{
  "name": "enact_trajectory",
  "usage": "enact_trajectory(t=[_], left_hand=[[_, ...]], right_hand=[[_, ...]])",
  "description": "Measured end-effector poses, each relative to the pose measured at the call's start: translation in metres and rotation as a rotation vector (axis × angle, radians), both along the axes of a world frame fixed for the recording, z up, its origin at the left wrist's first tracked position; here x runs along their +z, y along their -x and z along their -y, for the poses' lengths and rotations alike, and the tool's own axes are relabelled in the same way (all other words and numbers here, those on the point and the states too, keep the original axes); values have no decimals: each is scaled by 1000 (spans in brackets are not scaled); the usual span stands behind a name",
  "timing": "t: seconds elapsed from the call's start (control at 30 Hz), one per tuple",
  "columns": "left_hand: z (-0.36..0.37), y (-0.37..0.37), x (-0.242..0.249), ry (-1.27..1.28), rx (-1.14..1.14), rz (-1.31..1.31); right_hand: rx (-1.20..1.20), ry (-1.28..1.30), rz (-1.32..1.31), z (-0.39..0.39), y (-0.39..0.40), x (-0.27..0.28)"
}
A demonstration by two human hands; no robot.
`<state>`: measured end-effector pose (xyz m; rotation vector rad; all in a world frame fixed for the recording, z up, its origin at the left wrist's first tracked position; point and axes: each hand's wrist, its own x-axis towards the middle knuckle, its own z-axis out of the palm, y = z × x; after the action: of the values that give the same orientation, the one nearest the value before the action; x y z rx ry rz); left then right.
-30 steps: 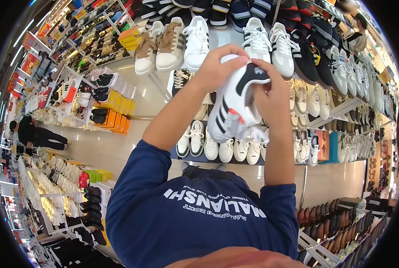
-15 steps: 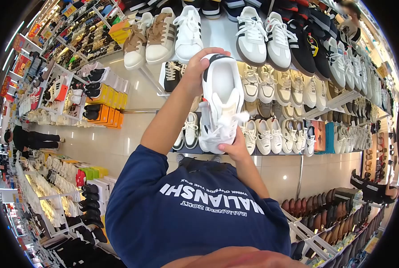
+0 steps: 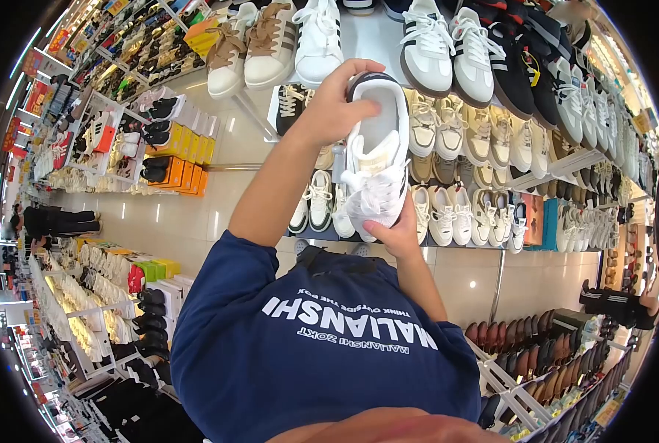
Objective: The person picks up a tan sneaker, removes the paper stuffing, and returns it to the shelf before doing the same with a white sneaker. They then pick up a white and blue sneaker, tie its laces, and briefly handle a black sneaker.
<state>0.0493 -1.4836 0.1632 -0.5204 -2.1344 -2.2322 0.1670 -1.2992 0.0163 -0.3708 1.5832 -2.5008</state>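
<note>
Head: sneaker [image 3: 377, 159] unchanged since earlier; both hands' grip holds.

Navy blue short-sleeved T-shirt [image 3: 322, 362], white block lettering across chest, smaller white line beneath; forearms bare.

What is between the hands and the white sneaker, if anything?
Nothing visible. The left hand grips the heel of the white sneaker and the right hand holds its toe end, both touching it directly.
</note>
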Motion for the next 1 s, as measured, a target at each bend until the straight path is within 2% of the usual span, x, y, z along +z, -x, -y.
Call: enact_trajectory(t=[0.13, 0.23, 0.37, 0.5, 0.6, 0.83, 0.93, 1.0], left_hand=[[-3, 2, -6, 34, 70, -30], [4, 1, -4, 56, -56, 55], [22, -3, 5, 272, -45, -433], [36, 5, 10, 57, -227, -396], [55, -2, 39, 397, -290, -456], [77, -18, 38, 262, -199, -289], [94, -25, 39, 124, -208, -203], [110, -27, 35, 70, -221, -287]], right_hand=[[-17, -28, -8, -1, -1, 2], [-9, 18, -16, -3, -1, -6], [75, 141, 8, -8, -2, -8], [305, 208, 13, -8, -7, 2], [361, 225, 37, 0, -6, 18], [290, 218, 32, 27, -13, 16], [260, 219, 40, 42, -21, 11], [242, 200, 54, 56, -27, 8]])
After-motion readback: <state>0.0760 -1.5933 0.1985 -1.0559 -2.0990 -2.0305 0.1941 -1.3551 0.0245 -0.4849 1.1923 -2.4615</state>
